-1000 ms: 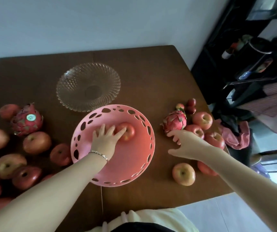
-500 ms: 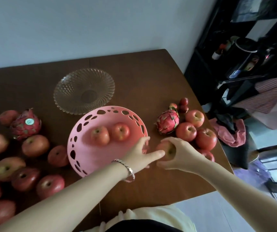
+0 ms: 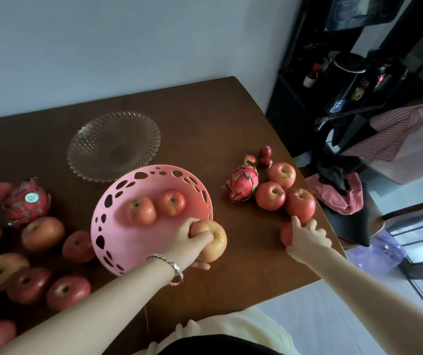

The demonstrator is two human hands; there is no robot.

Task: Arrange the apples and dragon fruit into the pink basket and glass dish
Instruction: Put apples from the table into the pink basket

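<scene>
- Left hand [image 3: 190, 243] wrapped around a yellow-red apple [image 3: 211, 240], fingers curled over its top, held at the near right rim of the pink basket [image 3: 118, 242].
- Bracelet [image 3: 172, 265] on the left wrist.
- Pink basket sits mid worktop [image 3: 230, 119], two red apples [image 3: 155, 207] side by side inside it, touching.
- Right hand [image 3: 306, 238] closed over a red apple [image 3: 285, 234] on the worktop near the right edge; fingers bent around it, apple mostly hidden by the hand.
- Glass dish [image 3: 114, 146] behind the basket, nothing in it, its near edge tucked just behind the basket rim.
- Right dragon fruit [image 3: 242, 185] on the worktop right of the basket, three apples [image 3: 283, 192] clustered just beside it, a few small red fruits [image 3: 264, 157] behind.
- Left dragon fruit [image 3: 26, 201] with a round sticker, left of the basket, on the worktop.
- Loose apple pile [image 3: 26, 254] spread over the left part of the worktop, reaching the frame edge.
- Pale yellow shirt [image 3: 230, 329] of the person at the bottom.
</scene>
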